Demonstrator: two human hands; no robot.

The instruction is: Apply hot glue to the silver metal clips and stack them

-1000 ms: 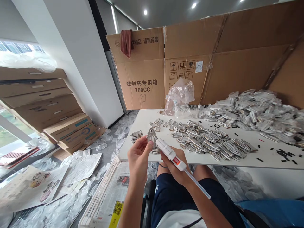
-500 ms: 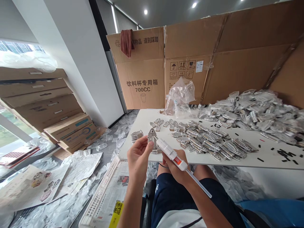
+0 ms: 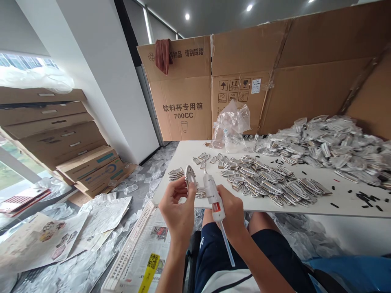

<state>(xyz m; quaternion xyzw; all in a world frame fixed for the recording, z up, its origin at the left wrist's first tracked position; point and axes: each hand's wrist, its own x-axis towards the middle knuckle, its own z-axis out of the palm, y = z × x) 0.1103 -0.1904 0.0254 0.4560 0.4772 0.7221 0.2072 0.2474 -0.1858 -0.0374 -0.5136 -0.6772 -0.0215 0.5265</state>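
My left hand (image 3: 177, 207) pinches a small silver metal clip (image 3: 190, 176) upright between thumb and fingers, just off the table's front edge. My right hand (image 3: 231, 214) grips a white hot glue gun (image 3: 213, 197), its nozzle pointing up and a little to the left. A translucent glue stick (image 3: 227, 249) sticks out below the gun. The nozzle stands apart from the clip, with a small gap between them. Many similar silver clips (image 3: 265, 181) lie in rows on the white table (image 3: 332, 199) beyond my hands.
Plastic-wrapped clips (image 3: 324, 146) heap at the table's back right, with small black pieces (image 3: 363, 198) scattered before them. A clear plastic bag (image 3: 230, 126) leans on a large cardboard sheet (image 3: 183, 106). Newspaper (image 3: 154, 244) and crumpled plastic cover the floor at left.
My right hand has turned the glue gun from slanting across to nearly upright, the stick now pointing down. The clip in my left hand has moved slightly left.
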